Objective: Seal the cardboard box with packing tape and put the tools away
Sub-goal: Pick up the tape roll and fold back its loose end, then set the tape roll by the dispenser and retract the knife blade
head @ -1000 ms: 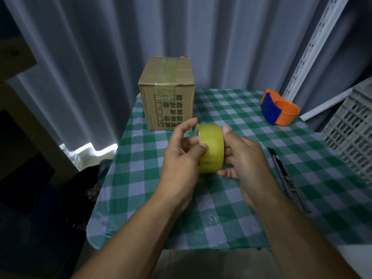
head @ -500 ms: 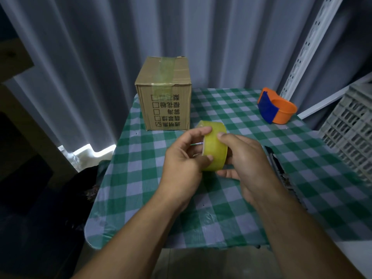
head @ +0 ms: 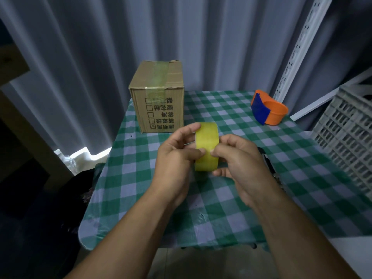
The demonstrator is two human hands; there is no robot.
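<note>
In front of the taped cardboard box, our left hand and right hand grip the yellow tape roll above the checked surface, apparently hunting its loose end, which needs a fingernail next.

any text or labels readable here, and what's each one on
Cardboard box, front face: five rows of printed Chinese characters beside checkbox squares, printed upside down and too blurred to quote reliably.
Bottom checkbox on the cardboard box: marked with an X; the others look empty.
Roll of tape, held by left hand and right hand: no print visible.
Orange and blue tape dispenser: no print visible.
</note>
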